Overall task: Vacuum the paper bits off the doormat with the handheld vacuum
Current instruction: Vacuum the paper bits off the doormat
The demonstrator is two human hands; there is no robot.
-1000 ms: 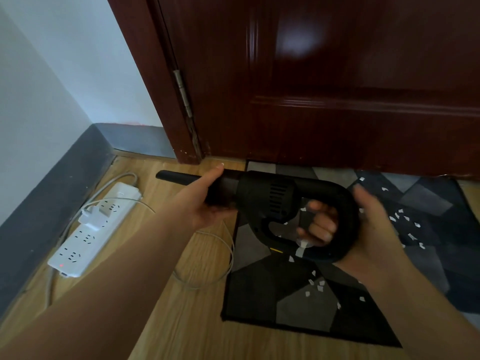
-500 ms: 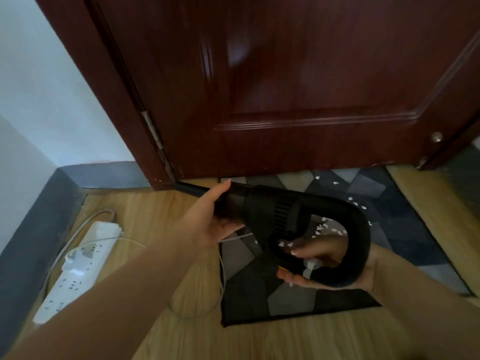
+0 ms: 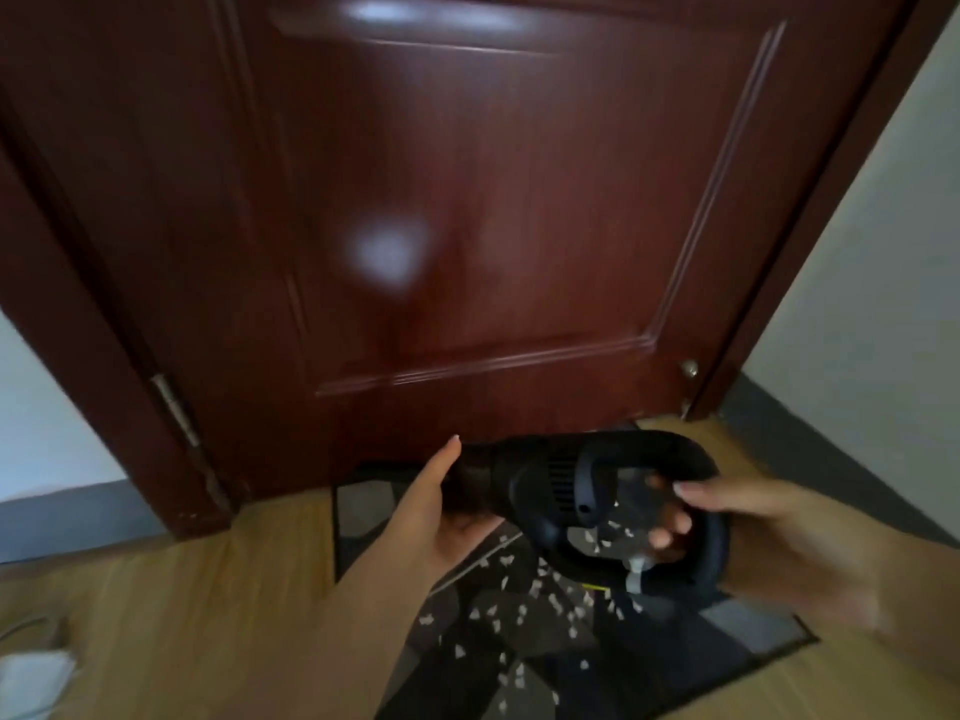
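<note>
The right hand (image 3: 779,543) holds the loop handle at the back of the black handheld vacuum (image 3: 566,485). Its fingers go through the loop and curl around the handle, and the thumb lies along the top. The left hand (image 3: 441,511) holds the front part of the vacuum from below, with the fingers wrapped under the dark tube and the thumb pointing up. The vacuum is up in the air, lying sideways between the two hands, and its nose points left toward the door (image 3: 467,226). The tip of the nose is hidden behind the left hand. Right under the vacuum is the doormat (image 3: 675,662), dark with grey patches, lying on the wood floor (image 3: 182,615) just in front of the door. Many small white paper bits (image 3: 519,610) lie on the mat, mostly in the middle, below the vacuum. The door is dark red and shiny, with a hinge (image 3: 174,407) on its left side. At the far bottom left is a blurry white thing (image 3: 31,678) on the floor; I cannot tell what it is.
</note>
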